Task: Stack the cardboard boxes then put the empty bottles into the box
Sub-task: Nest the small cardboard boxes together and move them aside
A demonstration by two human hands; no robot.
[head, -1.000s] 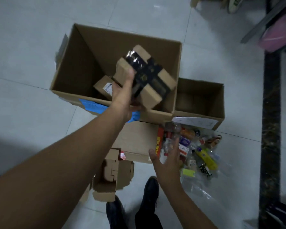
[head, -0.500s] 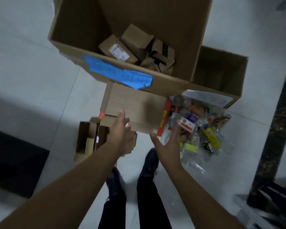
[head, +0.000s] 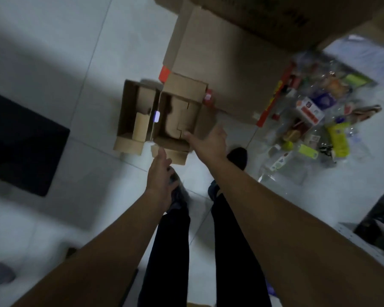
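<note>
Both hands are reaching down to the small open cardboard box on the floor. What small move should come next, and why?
Probably close both hands on the small open box and lift it. The right hand already touches its near right corner, the left hand is just short of its near flap, and neither grips yet.

We can read no text here. Dark print on the large cardboard box [head: 275, 16] at the top edge is blurred, and the labels on the bottles [head: 315, 114] and the white sheet [head: 364, 54] are too smeared.
</note>
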